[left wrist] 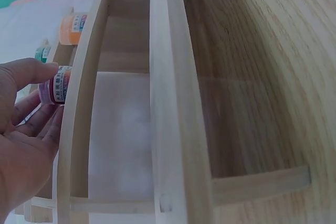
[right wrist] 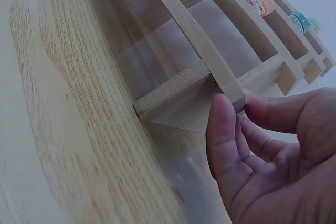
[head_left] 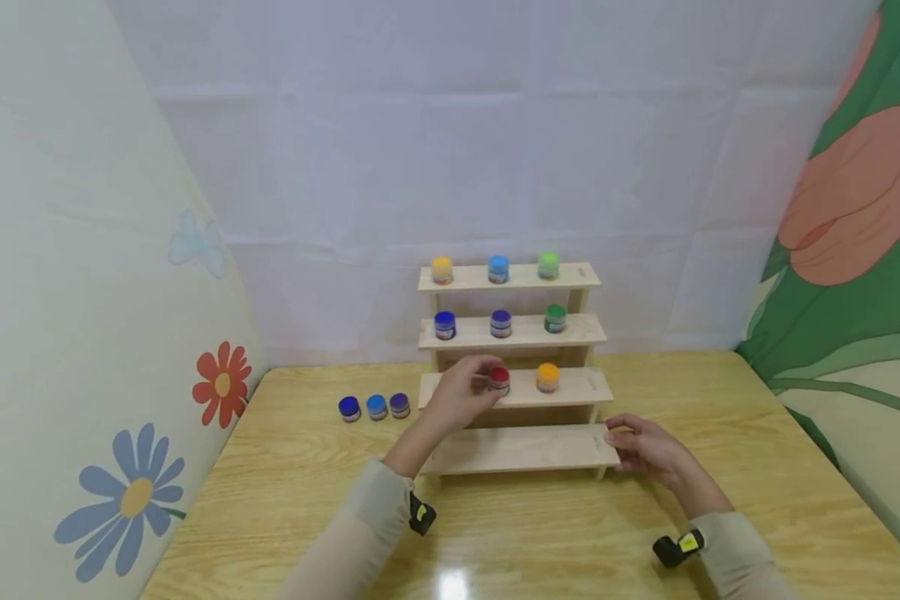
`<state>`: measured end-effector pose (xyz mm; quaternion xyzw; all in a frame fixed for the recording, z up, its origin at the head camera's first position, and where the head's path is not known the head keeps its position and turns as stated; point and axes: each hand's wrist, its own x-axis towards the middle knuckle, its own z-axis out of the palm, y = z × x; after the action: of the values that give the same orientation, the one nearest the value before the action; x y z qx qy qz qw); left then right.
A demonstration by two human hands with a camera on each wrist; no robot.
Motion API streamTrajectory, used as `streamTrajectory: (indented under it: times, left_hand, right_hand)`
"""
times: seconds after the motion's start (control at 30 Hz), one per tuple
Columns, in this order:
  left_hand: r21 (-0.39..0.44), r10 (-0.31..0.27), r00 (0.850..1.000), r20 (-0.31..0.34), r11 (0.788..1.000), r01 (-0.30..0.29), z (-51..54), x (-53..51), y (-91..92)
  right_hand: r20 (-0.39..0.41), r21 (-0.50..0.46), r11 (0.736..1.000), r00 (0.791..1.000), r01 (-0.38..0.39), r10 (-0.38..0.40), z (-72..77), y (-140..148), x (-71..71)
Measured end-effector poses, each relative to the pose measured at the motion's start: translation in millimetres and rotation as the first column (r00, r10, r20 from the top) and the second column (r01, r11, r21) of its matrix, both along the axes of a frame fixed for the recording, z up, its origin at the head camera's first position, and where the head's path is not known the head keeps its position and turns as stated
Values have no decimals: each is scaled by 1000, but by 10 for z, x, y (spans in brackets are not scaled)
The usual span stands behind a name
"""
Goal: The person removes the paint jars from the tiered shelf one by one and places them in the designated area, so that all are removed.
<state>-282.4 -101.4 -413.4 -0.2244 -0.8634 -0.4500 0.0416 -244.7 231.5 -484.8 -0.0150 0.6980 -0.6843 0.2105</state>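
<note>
With thumb and fingers my left hand (head_left: 462,393) pinches a small dark red paint jar (head_left: 498,380) at the second step from the bottom of a wooden tiered shelf (head_left: 521,450). In the left wrist view this red jar (left wrist: 59,86) lies between thumb and fingers, at the shelf board's edge. My right hand (head_left: 648,450) grips the right end of the lowest board; the right wrist view has thumb and fingers on either side of the board's corner (right wrist: 231,90). An orange jar (head_left: 547,377) stands right of the red one.
The upper two steps bear yellow (head_left: 442,270), light blue (head_left: 498,269), light green (head_left: 548,266), blue (head_left: 445,325), purple (head_left: 501,323) and dark green (head_left: 556,318) jars. On the table left of the shelf stand dark blue (head_left: 349,408), blue (head_left: 377,407) and purple (head_left: 400,405) jars.
</note>
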Motion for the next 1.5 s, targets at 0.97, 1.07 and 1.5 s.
streamTrajectory:
  times: [0.97, 1.07, 1.5]
  left_hand:
    - [-31, 77, 996, 44, 997, -76, 85, 21, -47]
    - [-9, 57, 998, 23, 998, -57, 108, 70, -104]
    - [37, 78, 995, 67, 996, -81, 108, 262, -429]
  right_hand:
    - [15, -29, 1000, 1000, 2, -2, 14, -11, 16]
    - [8, -31, 1000, 1000, 5, -5, 8, -9, 16]
    - [20, -4, 999, 999, 47, -46, -7, -38, 11]
